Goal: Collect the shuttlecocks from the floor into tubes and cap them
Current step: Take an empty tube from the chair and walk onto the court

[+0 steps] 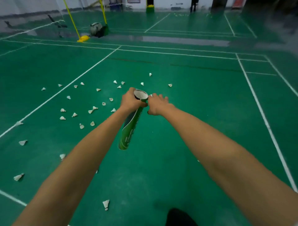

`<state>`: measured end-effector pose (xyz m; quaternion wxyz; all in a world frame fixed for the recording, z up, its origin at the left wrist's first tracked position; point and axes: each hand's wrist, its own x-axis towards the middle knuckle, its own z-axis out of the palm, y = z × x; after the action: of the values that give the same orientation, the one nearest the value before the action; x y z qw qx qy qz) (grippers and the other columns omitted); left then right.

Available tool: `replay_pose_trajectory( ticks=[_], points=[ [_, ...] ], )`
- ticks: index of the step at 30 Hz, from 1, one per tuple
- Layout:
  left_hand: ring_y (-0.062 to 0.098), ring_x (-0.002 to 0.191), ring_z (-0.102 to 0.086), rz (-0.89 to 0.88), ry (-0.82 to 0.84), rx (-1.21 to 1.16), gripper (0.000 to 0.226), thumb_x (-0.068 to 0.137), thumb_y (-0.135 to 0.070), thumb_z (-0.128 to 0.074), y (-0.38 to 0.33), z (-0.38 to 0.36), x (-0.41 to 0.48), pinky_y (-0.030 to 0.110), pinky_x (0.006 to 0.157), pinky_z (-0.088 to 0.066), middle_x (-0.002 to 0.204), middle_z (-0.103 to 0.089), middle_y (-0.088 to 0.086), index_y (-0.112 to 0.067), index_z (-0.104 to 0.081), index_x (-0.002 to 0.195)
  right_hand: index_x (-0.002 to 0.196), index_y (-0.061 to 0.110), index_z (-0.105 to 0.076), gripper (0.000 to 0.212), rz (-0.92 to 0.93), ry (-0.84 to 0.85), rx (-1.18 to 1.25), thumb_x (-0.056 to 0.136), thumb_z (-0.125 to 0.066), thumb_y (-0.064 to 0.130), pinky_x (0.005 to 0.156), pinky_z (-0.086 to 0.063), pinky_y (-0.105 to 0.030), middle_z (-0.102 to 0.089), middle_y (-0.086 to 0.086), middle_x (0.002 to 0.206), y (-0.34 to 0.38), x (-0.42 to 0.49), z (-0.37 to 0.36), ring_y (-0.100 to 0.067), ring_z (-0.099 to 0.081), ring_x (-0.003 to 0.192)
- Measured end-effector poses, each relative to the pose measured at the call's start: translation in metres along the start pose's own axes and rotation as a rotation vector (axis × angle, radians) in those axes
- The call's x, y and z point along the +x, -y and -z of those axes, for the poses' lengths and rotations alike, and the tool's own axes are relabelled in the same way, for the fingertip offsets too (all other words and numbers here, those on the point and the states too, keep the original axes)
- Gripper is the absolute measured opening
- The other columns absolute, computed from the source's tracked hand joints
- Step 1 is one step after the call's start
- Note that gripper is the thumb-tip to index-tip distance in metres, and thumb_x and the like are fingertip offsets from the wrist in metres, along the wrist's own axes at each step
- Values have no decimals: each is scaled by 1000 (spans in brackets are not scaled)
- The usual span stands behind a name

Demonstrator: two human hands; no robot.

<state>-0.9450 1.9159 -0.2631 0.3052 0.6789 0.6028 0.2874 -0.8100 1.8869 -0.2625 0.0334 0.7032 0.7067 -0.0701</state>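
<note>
Tube (131, 129): green, tilted, open mouth pointing away, held above the floor (193, 129).
Left hand (130, 101): wrapped round the tube just below its mouth.
Right hand (157, 104): against the rim, fingers bent; whether it held anything could not be told.
Shuttlecocks (106, 204): scattered on the floor, mostly to the left.

Nothing here can truly be read. The green tube (132, 127) carries a few lines of small white print along its lower side, but the letters are too blurred to make out. A red-edged board (133, 1) hangs on the far wall (40, 6), and whatever is written on it is lost to blur.
</note>
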Motion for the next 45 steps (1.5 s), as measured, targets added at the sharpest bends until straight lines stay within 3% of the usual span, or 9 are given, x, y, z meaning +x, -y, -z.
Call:
replay_pose_trajectory(
  ticks=[9,14,17,19,23,26,34,39,45],
  points=[
    [25,106,-65,-34,214,-51,72,67,-23,-97,-9,-129,99,33,89,-51,113,-69,6,-9,-58,126,143,12,-41,55,-258,93,93,93,-60,24,111,-34,-59,-43,-17,144,-112,74,-51,-40,-40,134],
    [21,98,-61,-104,355,-11,72,68,-20,-96,-34,-215,145,25,81,-46,115,-70,7,-10,-58,128,144,11,-40,60,-411,126,187,93,-65,32,112,-34,-58,-42,-17,145,-196,110,-78,-40,-39,135],
    [20,93,-60,-139,433,22,68,68,-16,-94,-45,-270,167,17,67,-40,107,-66,1,-11,-59,126,144,12,-41,69,-507,161,252,89,-71,43,110,-35,-56,-44,-17,144,-246,132,-96,-39,-41,134],
    [22,96,-62,-166,483,34,67,68,-16,-93,-50,-305,180,21,71,-43,106,-66,0,-12,-59,126,143,12,-42,75,-554,163,277,85,-74,47,109,-36,-55,-45,-17,142,-277,143,-109,-39,-43,132],
    [27,108,-65,-145,536,24,76,65,-17,-96,-48,-375,197,39,94,-55,119,-71,8,-13,-57,130,142,9,-42,73,-664,175,323,86,-76,42,108,-38,-55,-45,-18,140,-329,148,-141,-40,-43,131],
    [29,109,-66,-146,596,21,76,63,-19,-96,-46,-420,206,45,93,-56,118,-72,7,-15,-57,128,140,8,-42,65,-728,197,355,89,-72,34,106,-39,-54,-46,-19,139,-361,149,-164,-40,-44,130],
    [25,105,-68,-148,813,-6,69,65,-16,-94,-25,-530,229,39,89,-57,114,-73,3,-16,-60,126,139,10,-43,63,-914,257,427,89,-71,36,104,-39,-51,-48,-17,137,-413,158,-232,-40,-45,130],
    [26,100,-68,-196,888,32,60,68,-16,-90,25,-613,238,39,83,-57,111,-74,3,-17,-62,121,137,11,-45,71,-1030,255,466,82,-79,40,101,-41,-50,-50,-17,134,-440,181,-317,-40,-48,127],
    [29,101,-67,-287,932,192,64,66,-26,-86,148,-748,246,45,81,-57,114,-73,1,-24,-58,124,134,14,-48,59,-1082,285,513,86,-73,35,99,-42,-48,-52,-15,131,-475,215,-506,-38,-50,124]
  ],
)
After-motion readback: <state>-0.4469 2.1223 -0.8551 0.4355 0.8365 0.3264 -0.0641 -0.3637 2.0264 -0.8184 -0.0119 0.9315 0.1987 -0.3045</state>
